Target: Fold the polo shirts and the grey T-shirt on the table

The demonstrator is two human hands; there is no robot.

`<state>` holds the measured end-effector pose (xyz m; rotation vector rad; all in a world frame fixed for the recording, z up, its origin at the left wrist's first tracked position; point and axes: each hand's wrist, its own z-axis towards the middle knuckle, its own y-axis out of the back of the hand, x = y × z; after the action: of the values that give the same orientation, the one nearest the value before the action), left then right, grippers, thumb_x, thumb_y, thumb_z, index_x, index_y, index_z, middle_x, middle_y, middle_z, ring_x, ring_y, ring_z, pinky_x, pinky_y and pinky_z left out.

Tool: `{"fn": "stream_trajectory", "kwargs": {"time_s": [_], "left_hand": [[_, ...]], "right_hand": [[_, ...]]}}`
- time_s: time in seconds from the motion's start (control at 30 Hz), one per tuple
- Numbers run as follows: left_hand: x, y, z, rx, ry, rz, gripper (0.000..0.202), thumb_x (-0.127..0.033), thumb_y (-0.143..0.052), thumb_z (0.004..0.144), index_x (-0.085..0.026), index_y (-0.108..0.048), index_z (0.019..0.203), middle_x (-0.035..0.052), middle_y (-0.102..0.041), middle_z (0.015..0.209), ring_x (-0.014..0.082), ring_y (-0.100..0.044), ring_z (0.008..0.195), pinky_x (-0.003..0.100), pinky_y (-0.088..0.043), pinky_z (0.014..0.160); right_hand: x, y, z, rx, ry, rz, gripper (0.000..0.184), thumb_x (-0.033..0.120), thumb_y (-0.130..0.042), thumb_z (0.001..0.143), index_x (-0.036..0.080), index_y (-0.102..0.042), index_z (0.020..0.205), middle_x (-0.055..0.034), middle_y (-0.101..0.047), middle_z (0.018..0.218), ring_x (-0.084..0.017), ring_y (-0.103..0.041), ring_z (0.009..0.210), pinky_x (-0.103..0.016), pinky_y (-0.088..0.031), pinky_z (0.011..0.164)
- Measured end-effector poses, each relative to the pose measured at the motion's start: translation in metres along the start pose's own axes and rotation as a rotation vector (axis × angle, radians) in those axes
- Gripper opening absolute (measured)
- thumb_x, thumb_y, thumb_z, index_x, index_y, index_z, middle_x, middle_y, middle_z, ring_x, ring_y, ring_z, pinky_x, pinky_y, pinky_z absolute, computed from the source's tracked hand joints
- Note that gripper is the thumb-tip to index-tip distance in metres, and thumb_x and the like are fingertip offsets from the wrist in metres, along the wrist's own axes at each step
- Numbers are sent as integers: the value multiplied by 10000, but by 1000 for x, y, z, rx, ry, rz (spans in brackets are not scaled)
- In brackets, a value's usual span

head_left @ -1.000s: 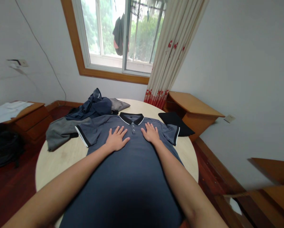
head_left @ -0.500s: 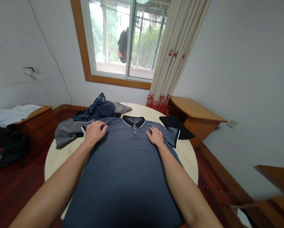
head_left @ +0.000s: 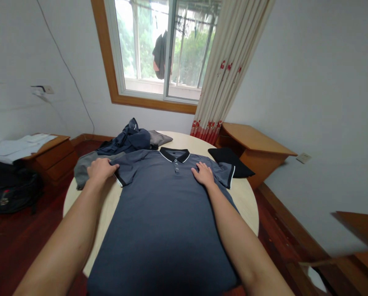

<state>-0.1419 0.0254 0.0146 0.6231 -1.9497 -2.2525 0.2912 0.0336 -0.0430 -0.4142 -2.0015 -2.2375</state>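
Note:
A dark grey-blue polo shirt lies spread face up, its black collar with white trim at the far end and its hem toward me. My left hand is at the outer end of the left-side sleeve, fingers curled and thumb over the white-edged cuff, pinching the cloth there. On the right of the chest, below the shoulder, my right hand rests flat with its fingers apart. The right-side sleeve lies spread beyond that hand.
Under the shirt is a round pale table. Crumpled navy clothes and grey cloth lie at its back left. A black folded cloth sits at the right edge. A wooden desk stands behind, a black backpack at left.
My left hand has moved left from the shoulder area to the sleeve's end, and that sleeve now lies spread outward. My right hand stays on the chest. The view has shifted slightly.

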Motion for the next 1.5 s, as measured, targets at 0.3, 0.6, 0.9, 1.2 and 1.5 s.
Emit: {"fn": "stream_trajectory", "kwargs": {"time_s": [0.3,0.6,0.9,1.2,1.5], "left_hand": [[-19,-6,0,-263,-116,-435,282,-436,-611,801,-172,-682,872,110,-742,929,284,-690,910,329,-517,774],[-50,-27,-19,164,-479,-1084,701,-773,-574,766,-157,-688,1079,129,-759,1002,208,-694,751,330,-556,672],[-44,-74,3,17,-711,-452,526,-520,-521,862,-162,-712,1198,131,-610,1420,305,-550,1325,454,-381,1164],[-55,-76,-4,129,-584,-77,770,-635,-536,877,-215,-471,1518,137,-282,1653,368,-341,1483,502,-324,1178],[-58,-74,-33,174,-533,51,807,-691,-369,951,-206,-323,1595,156,-163,1678,327,-163,1551,504,-171,1235]], "right_hand": [[-2,-2,2,-3,2,18,594,493,-410,1013,164,-469,1504,-103,-341,1631,-259,-268,1521,-452,-171,1235],[-1,-2,1,-18,7,-2,580,478,-413,1013,162,-480,1495,-107,-362,1621,-260,-286,1514,-459,-191,1232],[-2,-2,1,-19,10,11,571,485,-425,1009,180,-490,1487,-106,-369,1618,-265,-297,1509,-458,-198,1227],[-2,-2,-5,-24,32,21,575,486,-412,1013,174,-488,1490,-97,-362,1622,-263,-283,1515,-454,-183,1235],[-4,5,-18,1,17,-29,611,491,-361,1027,155,-436,1532,-99,-317,1643,-292,-249,1526,-460,-171,1237]]}}
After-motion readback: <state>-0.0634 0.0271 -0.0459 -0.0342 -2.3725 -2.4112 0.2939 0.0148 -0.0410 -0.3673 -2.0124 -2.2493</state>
